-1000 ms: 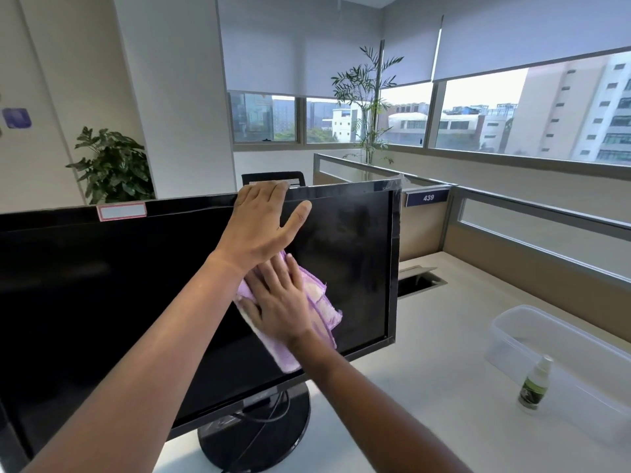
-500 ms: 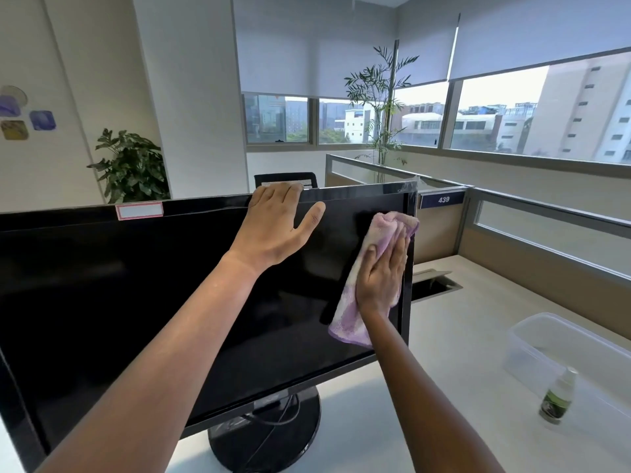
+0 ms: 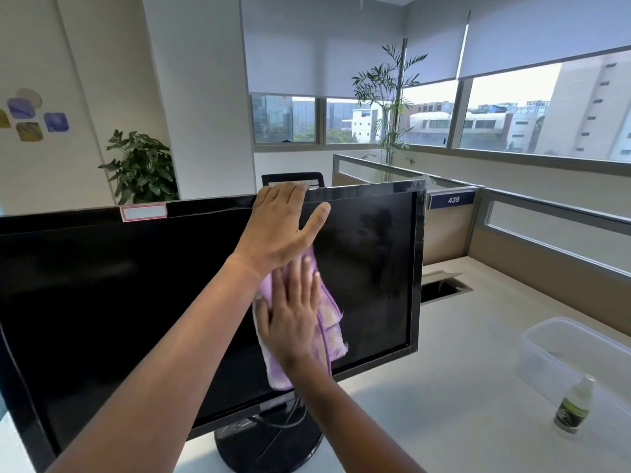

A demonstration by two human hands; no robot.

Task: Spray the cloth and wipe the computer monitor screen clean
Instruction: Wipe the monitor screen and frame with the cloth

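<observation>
A black monitor (image 3: 102,302) stands on the desk, its dark screen showing faint smears near the right edge. My left hand (image 3: 278,227) grips the monitor's top bezel, fingers curled over the edge and thumb spread on the screen. My right hand (image 3: 290,319) presses a purple and white cloth (image 3: 329,329) flat against the screen, just below the left hand, fingers straight. A small spray bottle (image 3: 573,409) with a green label stands on the desk at the right, away from both hands.
A clear plastic tub (image 3: 546,336) sits beside the spray bottle at the desk's right. The monitor's round black base (image 3: 266,448) and cable lie under my right forearm. A cable hatch (image 3: 442,286) is open behind the monitor. Partition walls (image 3: 546,247) bound the desk.
My right hand has swept the cloth from the screen's upper right edge back leftward and down, under my left hand. The left hand stays on the top bezel.
</observation>
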